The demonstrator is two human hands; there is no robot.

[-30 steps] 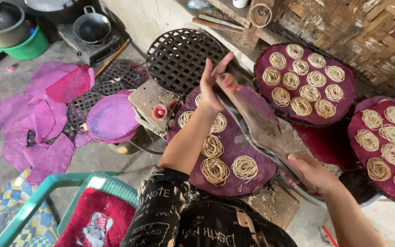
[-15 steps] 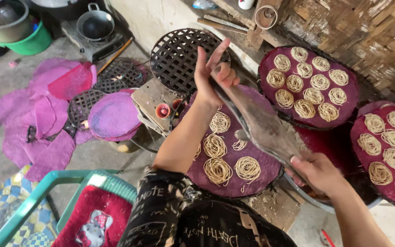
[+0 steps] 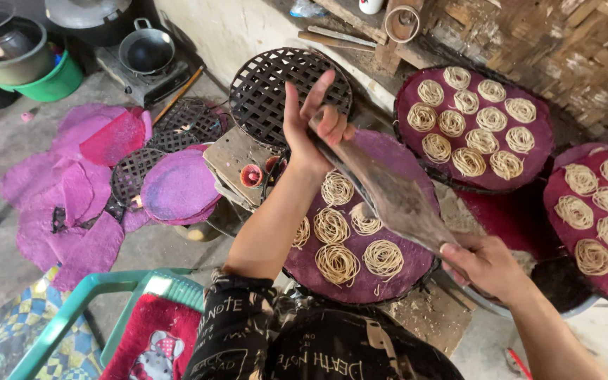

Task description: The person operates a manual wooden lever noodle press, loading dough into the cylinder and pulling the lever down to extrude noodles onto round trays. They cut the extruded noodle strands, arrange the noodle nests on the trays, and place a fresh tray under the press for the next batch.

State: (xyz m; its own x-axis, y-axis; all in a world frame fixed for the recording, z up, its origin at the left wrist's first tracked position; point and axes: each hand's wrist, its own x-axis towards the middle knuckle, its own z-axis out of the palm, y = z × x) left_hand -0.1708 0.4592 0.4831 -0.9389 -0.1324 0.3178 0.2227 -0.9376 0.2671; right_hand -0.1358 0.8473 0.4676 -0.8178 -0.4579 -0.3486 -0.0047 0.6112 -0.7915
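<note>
A long flat paddle [image 3: 395,197] crosses mid-frame, the left hand [image 3: 312,123] pinching its far tip with the other fingers spread upward, the right hand [image 3: 483,266] closed round its near end. Beneath it, the purple tray [image 3: 402,158] holds six visible noodle nests [image 3: 383,257] (a seventh may hide under the paddle), so it looks partly filled. The round tray [image 3: 529,141] at upper right carries ten; the tray [image 3: 564,207] at the right edge shows seven. An empty woven rack [image 3: 276,84] leans behind the left hand.
</note>
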